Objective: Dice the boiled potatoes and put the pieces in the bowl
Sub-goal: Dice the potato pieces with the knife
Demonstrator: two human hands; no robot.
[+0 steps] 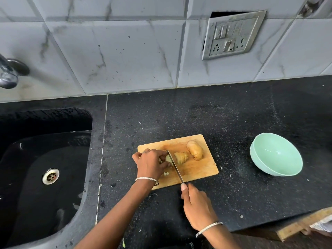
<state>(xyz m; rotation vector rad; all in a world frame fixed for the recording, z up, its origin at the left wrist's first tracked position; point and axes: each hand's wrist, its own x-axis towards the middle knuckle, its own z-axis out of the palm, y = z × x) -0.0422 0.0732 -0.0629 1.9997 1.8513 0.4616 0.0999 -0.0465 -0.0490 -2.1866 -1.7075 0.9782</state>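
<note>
Left hand (151,164) pinches pale boiled potato chunk (168,158), right hand (197,207) grips steel kitchen knife (177,169); blade beside my fingertips (168,164), slip cuts me.

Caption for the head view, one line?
Left hand steadies a potato piece on the cutting board while the right hand slices it with a knife; green bowl empty.

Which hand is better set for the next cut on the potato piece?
Right. The right hand grips the knife, with its blade set across the potato piece on the cutting board. The left hand holds that piece steady, so it likely cannot cut.
</note>
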